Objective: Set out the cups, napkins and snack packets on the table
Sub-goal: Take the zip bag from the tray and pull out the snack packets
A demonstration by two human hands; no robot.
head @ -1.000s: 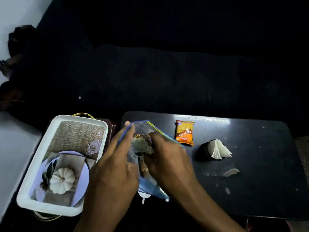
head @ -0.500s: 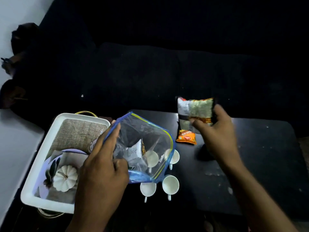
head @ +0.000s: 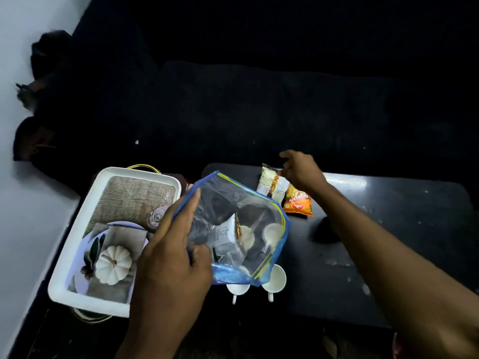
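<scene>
1. Your left hand (head: 168,257) grips a clear zip bag (head: 238,229) with a blue edge, thumb on the near face and fingers spread up its left side, clamped on the plastic.
2. The bag hangs tilted over the left end of the dark table (head: 388,229); inside it you can see a packet with print on it, though how many more are in there is hard to tell.
3. Two white cups (head: 274,279) stand on the table just under the bag's lower edge, handles toward you; two more pale rounds show through the plastic, and you cannot tell whether they are inside the bag or behind it.
4. Your right hand (head: 300,169) is at the far edge of the table, touching the top of a silver packet (head: 270,182); whether the fingers pinch it or are loose, you cannot tell.
5. The silver packet lies partly over an orange packet (head: 298,203), both flat near the table's far left edge.
6. A white tray (head: 77,255) sits left of the table, holding a woven mat (head: 129,198), a small white pumpkin (head: 112,264) and a glass (head: 158,216).
</scene>
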